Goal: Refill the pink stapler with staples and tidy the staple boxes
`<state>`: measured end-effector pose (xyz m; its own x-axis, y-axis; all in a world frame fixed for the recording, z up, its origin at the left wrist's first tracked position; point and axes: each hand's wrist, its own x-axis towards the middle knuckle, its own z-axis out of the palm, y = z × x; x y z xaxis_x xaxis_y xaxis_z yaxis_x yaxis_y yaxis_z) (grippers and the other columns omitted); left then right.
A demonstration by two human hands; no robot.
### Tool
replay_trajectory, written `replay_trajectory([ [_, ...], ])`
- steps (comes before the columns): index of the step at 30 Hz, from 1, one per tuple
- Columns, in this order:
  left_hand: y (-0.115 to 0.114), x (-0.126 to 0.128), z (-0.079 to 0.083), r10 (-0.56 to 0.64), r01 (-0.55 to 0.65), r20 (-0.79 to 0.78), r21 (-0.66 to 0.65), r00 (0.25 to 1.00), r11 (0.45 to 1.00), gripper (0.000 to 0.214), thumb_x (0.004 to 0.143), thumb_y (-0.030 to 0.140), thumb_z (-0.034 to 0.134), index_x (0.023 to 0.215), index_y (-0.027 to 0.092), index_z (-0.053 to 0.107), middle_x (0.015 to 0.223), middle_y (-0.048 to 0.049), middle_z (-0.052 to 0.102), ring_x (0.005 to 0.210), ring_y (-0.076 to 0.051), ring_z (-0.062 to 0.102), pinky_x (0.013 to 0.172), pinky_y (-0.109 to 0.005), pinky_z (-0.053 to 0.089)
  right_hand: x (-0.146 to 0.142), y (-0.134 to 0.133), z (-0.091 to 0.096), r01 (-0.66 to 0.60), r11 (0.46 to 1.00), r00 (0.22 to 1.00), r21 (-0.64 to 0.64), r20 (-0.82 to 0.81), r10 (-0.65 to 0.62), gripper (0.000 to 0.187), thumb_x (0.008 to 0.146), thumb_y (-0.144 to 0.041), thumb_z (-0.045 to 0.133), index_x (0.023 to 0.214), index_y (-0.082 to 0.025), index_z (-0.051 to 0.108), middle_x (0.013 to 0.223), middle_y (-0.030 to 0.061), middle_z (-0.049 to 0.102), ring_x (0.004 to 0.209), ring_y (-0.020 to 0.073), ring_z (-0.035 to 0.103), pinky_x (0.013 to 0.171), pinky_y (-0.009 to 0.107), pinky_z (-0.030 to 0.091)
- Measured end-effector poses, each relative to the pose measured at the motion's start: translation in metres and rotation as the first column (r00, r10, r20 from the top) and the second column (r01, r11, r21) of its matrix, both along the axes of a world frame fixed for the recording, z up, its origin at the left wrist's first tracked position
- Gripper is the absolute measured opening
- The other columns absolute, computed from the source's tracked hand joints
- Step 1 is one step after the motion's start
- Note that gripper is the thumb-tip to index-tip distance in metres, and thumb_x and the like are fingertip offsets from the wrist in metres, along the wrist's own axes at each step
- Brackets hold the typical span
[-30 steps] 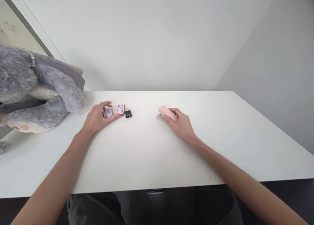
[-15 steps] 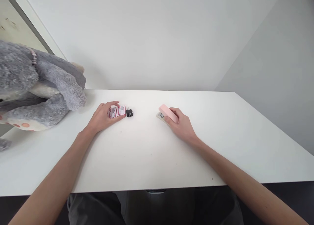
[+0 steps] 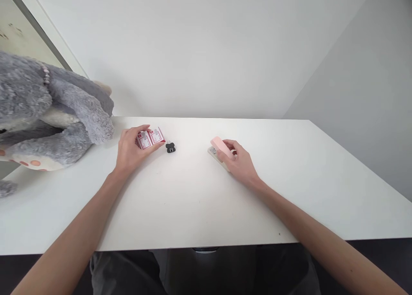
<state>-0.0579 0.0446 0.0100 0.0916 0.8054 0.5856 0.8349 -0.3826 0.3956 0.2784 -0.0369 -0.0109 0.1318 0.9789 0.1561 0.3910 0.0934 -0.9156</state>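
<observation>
The left hand grips two red-and-white boxes, aligned side by side, between thumb and curled fingers; a small black connector lies on the white table just beside the thumb tip. The right hand clasps a pink bar-shaped object above a pale flat object (whether these are joined cannot be determined).

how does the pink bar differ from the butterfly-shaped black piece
The pink bar is straight; the butterfly-shaped black piece has a lobed outline. The pink bar is longer than the black piece. The right hand grips the pink bar, while the black piece lies on the white table. Both are right of the left hand.
</observation>
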Motion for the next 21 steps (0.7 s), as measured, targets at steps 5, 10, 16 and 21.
replay_trajectory([
  [5,-0.022,0.039,0.003,-0.293,0.293,-0.003,-0.025,0.956,0.956,0.066,0.078,0.062,0.081,0.130,0.025,0.062,0.124,-0.0073,0.071,0.115,-0.029,0.060,0.095,-0.041,0.053,0.000,0.001,-0.001,0.007,0.999,1.000,-0.035,-0.026,-0.008,0.050,0.089,-0.058,0.066,0.127,-0.025,0.065,0.118,0.0077,0.068,0.100,0.0240,0.063,0.075,0.036,0.054],
  [10,-0.036,0.060,-0.003,-0.495,0.477,-0.035,-0.218,0.868,0.852,0.072,0.078,0.062,0.082,0.135,0.025,0.058,0.122,-0.0069,0.071,0.114,-0.028,0.058,0.092,-0.041,0.054,0.001,0.005,-0.003,0.008,0.999,0.999,-0.041,-0.045,-0.010,0.054,0.089,-0.060,0.066,0.131,-0.026,0.063,0.115,0.0065,0.066,0.097,0.0225,0.063,0.074,0.035,0.055],
  [16,-0.041,0.066,-0.010,-0.550,0.514,-0.036,-0.312,0.834,0.799,0.077,0.077,0.064,0.082,0.139,0.026,0.055,0.124,-0.0069,0.069,0.114,-0.029,0.055,0.096,-0.045,0.052,-0.002,0.005,-0.003,-0.050,0.997,0.997,-0.056,-0.066,0.046,0.059,0.089,-0.063,0.068,0.135,-0.026,0.060,0.113,0.0058,0.064,0.093,0.0209,0.064,0.074,0.034,0.055],
  [21,-0.045,0.075,-0.014,-0.562,0.521,-0.017,-0.351,0.827,0.778,0.080,0.075,0.065,0.082,0.140,0.026,0.054,0.122,-0.0071,0.069,0.114,-0.030,0.055,0.095,-0.046,0.053,-0.007,0.002,-0.002,-0.177,0.983,0.976,-0.045,-0.133,0.170,0.060,0.089,-0.059,0.070,0.137,-0.026,0.058,0.119,0.0067,0.062,0.100,0.0218,0.066,0.073,0.032,0.058],
])
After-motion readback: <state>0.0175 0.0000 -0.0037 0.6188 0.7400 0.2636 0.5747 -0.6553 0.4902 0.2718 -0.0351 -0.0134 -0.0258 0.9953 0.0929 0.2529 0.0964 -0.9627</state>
